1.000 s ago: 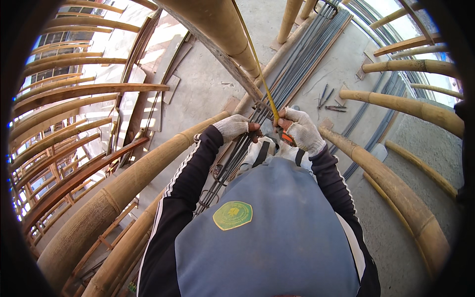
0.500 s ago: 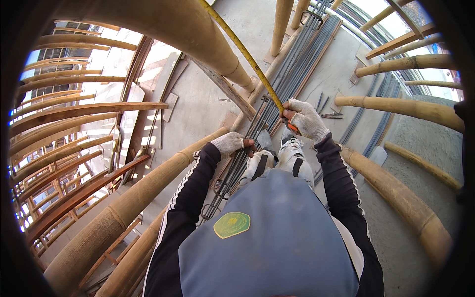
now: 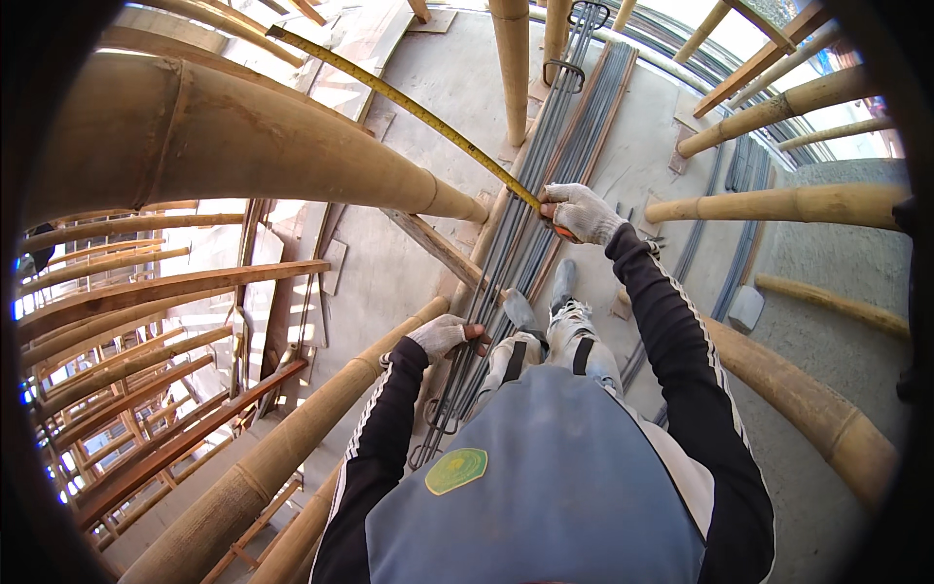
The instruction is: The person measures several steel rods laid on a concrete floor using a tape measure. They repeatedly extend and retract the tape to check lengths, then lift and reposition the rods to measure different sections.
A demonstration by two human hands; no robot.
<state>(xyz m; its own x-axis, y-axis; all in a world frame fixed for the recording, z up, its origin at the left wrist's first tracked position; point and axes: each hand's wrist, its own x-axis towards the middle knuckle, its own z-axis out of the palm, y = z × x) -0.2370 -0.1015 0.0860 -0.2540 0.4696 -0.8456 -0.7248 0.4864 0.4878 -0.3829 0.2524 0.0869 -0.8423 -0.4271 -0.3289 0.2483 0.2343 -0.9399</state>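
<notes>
My right hand (image 3: 581, 214), in a white glove with bare fingertips, is closed round a tape measure (image 3: 564, 232), whose orange case shows only in part. Its yellow blade (image 3: 394, 94) stretches up and to the left through the air, over a thick bamboo pole (image 3: 282, 146). My left hand (image 3: 440, 337), gloved the same way, lies lower and to the left. Its fingers are curled at the edge of a bundle of long thin steel bars (image 3: 501, 255); the palm side is hidden. Bent steel loops (image 3: 440, 420) show at the bundle's near end.
Another bundle of steel bars (image 3: 595, 117) lies alongside on the concrete floor (image 3: 443, 97). Bamboo poles (image 3: 808, 389) rise on both sides, with one (image 3: 292, 448) close by my left arm. Wooden beams (image 3: 195, 277) fill the left. A pale block (image 3: 746, 308) lies at right.
The tape blade has swung to the left, and its end now shows. My right hand has shifted slightly left; my left hand is lower and further left. The whole view has shifted too.
</notes>
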